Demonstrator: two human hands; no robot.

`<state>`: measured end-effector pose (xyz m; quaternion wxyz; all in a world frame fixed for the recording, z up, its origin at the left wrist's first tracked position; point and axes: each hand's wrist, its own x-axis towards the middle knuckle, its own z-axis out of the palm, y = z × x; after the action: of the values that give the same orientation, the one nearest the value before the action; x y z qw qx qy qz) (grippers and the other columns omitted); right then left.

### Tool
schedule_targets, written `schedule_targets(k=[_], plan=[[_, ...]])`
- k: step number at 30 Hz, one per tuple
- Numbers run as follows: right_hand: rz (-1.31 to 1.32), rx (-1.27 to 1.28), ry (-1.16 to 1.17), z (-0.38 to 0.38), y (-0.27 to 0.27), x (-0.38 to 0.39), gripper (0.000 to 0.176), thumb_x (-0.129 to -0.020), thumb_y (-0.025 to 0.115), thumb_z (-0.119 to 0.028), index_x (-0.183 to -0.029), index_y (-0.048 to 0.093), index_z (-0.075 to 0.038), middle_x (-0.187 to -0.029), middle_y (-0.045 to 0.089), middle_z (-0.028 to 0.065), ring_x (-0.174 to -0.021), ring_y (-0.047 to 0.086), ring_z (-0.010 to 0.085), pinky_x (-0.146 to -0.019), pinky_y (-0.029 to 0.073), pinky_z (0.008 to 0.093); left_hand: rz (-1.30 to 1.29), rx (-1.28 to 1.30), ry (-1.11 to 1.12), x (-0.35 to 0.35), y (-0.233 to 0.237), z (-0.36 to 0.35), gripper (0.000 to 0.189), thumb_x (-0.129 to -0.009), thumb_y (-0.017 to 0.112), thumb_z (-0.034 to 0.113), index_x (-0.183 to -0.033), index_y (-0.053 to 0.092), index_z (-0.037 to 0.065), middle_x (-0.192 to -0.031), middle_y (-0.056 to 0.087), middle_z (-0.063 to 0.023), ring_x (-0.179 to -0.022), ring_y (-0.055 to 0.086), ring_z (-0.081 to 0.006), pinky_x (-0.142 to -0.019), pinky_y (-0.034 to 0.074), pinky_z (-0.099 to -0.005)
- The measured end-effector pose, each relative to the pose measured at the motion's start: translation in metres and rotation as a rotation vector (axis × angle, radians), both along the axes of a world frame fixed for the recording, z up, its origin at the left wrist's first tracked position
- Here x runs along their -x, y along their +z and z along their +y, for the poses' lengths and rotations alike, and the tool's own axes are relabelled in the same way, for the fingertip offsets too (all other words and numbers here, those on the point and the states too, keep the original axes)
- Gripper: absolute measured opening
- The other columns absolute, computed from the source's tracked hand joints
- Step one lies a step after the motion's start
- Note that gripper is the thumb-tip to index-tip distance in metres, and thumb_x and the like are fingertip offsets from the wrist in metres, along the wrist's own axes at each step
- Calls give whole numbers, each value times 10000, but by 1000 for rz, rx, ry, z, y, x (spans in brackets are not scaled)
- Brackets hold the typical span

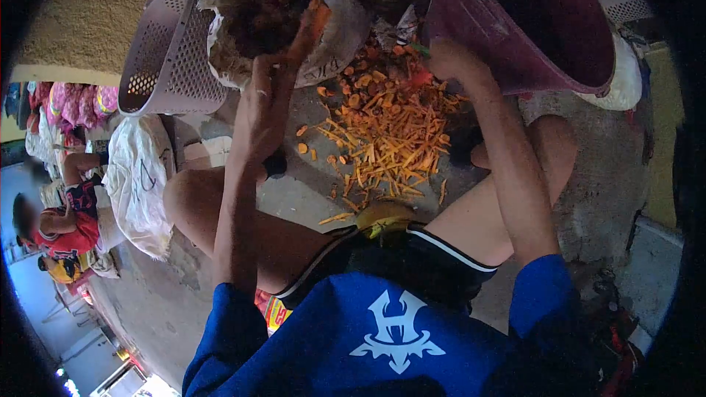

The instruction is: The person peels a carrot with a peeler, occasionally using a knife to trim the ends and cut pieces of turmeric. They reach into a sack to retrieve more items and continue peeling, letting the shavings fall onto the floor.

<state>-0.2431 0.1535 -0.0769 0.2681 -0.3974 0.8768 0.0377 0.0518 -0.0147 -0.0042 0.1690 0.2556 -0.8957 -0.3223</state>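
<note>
A long orange-brown root (314, 22) is gripped in my left hand (268, 92), over the front of an open woven sack (338, 11) with dark brown contents. My right hand (457, 65) is closed beside the purple tub, around a small green-handled tool (420, 49) whose working end is hard to make out. Below and between both hands, a pile of orange sticks and round slices (393, 147) lies on the floor between my legs.
The large purple tub (500, 37) stands at the upper right, with a white sack (625, 73) behind it. At the left are a perforated plastic basket (195, 62) and a white sack (140, 176). Farther left, a person in red (70, 228) sits near pink bags (77, 106).
</note>
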Motion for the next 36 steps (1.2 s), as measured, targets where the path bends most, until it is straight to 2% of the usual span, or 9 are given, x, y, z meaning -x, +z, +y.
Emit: schedule_targets(k=[6,8,9,11,16,21,26,33,36], plan=[[-71,38,0,9,32,-11,314,-959,610,-209,-1027,636,97,-871,668,253,-832,681,372,-754,519,506,422,-344,112,7,-2,-29,343,-921,737,147,-1218,620,24,-1032,724,-81,-971,675,-168,-852,522,-324],[152,416,85,14,4,-10,331,-981,594,-243,-1060,632,76,-807,652,217,-768,671,331,-724,510,488,670,-499,137,13,-5,-36,343,-946,716,212,-1218,611,31,-1057,699,-76,-918,669,-174,-804,526,-311],[148,423,97,7,16,-13,331,-981,594,-243,-1060,632,76,-807,652,217,-768,671,331,-724,510,488,671,-488,147,16,-16,-42,343,-946,716,212,-1218,611,31,-1057,699,-76,-918,669,-174,-804,526,-311],[-78,293,49,-2,38,-19,380,-993,591,-315,-1089,629,51,-806,652,203,-763,668,319,-717,509,471,578,-860,327,17,-50,-45,355,-978,674,284,-1224,599,39,-1041,667,-64,-876,643,-158,-760,513,-285],[-128,495,198,-9,36,-27,489,-994,584,-445,-1084,628,33,-806,631,185,-756,640,315,-715,489,473,306,-1015,300,27,-78,-5,419,-1041,533,427,-1236,586,60,-991,648,-61,-894,599,-143,-770,485,-301],[-181,570,332,-13,55,-42,559,-987,572,-518,-1117,618,24,-808,624,193,-770,640,320,-727,489,474,253,-376,76,39,-53,6,436,-1057,494,414,-1202,602,17,-956,676,-91,-792,629,-167,-726,509,-342],[-158,602,295,-26,30,-44,521,-992,588,-478,-1225,591,-12,-915,668,195,-865,660,288,-797,514,424,155,-273,2,42,-38,15,390,-1053,508,357,-1212,594,12,-891,678,-126,-773,658,-186,-701,508,-353],[-320,851,505,-20,36,-38,413,-983,625,-377,-1160,629,-4,-924,668,167,-834,634,252,-787,510,400,202,-229,-189,28,-17,13,318,-1052,509,293,-1179,590,13,-852,689,-126,-710,659,-167,-651,509,-340],[-325,524,175,-20,27,-12,398,-970,642,-380,-1105,639,-5,-901,659,149,-839,633,233,-786,506,397,389,-211,-267,22,-16,9,321,-1064,488,310,-1182,588,29,-807,662,-80,-638,607,-138,-619,498,-309]])
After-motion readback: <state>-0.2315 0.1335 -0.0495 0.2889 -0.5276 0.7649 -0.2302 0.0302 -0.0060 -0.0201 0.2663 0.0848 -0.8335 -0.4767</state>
